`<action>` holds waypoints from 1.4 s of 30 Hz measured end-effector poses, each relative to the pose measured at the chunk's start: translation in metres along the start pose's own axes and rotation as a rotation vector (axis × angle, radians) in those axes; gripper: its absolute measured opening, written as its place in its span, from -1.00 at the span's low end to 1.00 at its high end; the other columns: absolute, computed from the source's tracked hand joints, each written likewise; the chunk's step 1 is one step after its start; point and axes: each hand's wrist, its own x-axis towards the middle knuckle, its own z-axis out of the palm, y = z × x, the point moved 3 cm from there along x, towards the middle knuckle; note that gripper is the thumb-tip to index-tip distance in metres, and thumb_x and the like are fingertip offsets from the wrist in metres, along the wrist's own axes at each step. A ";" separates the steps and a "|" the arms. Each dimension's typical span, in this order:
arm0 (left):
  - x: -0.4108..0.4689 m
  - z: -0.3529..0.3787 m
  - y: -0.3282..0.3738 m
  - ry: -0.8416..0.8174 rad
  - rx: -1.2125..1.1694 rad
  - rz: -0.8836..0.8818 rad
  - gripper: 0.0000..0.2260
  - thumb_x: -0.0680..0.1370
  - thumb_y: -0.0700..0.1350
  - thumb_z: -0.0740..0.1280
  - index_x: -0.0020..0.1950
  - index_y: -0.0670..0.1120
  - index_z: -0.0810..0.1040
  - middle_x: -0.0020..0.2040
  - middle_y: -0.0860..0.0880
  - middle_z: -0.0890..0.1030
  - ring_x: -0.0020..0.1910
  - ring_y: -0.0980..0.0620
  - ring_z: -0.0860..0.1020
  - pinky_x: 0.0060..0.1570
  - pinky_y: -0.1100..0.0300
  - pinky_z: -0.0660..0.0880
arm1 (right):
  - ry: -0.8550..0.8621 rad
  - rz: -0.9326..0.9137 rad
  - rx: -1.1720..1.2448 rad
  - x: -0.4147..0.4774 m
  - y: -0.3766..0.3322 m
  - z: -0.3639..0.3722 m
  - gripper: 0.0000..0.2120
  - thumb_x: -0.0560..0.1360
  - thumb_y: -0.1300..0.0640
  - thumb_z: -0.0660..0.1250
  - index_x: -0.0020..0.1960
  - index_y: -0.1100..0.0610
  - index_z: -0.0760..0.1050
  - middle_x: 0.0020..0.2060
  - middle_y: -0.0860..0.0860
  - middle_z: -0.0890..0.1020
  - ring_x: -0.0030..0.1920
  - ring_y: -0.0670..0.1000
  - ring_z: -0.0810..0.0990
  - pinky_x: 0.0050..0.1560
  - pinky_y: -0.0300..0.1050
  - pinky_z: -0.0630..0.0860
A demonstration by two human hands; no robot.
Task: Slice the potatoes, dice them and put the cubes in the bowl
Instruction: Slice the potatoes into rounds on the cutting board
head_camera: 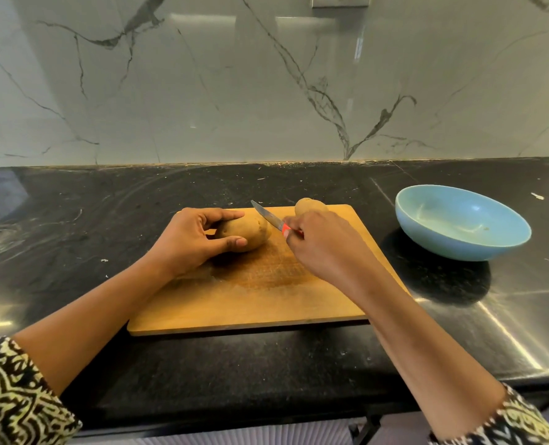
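Observation:
A whole brown potato (249, 232) lies on the wooden cutting board (250, 297). My left hand (192, 240) holds it from the left, fingers and thumb curled around it. My right hand (318, 248) grips the red handle of a small knife (268, 217); the blade points up and left, its tip just beyond the potato's right end. A second potato (308, 207) sits at the board's far edge, partly hidden behind my right hand. The light blue bowl (462, 223) stands to the right of the board with almost nothing in it.
The board lies on a black stone counter (74, 226) with a marble wall behind it. The counter's front edge runs just below the board. Small white specks dot the counter.

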 end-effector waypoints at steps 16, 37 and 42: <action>-0.002 0.004 0.000 0.044 0.028 0.022 -0.54 0.37 -0.04 0.49 0.26 0.07 0.54 0.18 0.06 0.58 0.16 0.12 0.51 -0.06 0.52 0.44 | -0.072 0.011 -0.125 0.000 -0.004 0.011 -0.77 0.62 0.11 0.14 0.14 0.09 0.55 -0.21 -0.02 0.50 -0.19 0.00 0.50 -0.25 -0.11 0.37; -0.004 0.000 -0.002 -0.001 -0.039 -0.043 -0.46 0.26 0.15 0.46 0.23 0.20 0.49 0.20 0.09 0.55 0.18 0.12 0.50 0.07 0.31 0.41 | 0.051 0.137 -0.134 -0.031 0.010 -0.002 -0.69 0.65 0.01 0.06 0.32 -0.02 0.44 -0.16 -0.05 0.52 -0.17 -0.05 0.49 -0.30 -0.17 0.31; -0.003 -0.003 -0.007 0.030 0.000 -0.050 -0.46 0.27 0.13 0.48 0.24 0.13 0.54 0.18 0.07 0.58 0.13 0.11 0.54 0.01 0.35 0.44 | 0.117 0.033 -0.095 -0.030 -0.002 -0.005 -0.67 0.65 -0.02 0.06 0.34 -0.03 0.44 -0.28 -0.07 0.48 -0.34 -0.10 0.38 -0.45 -0.21 0.14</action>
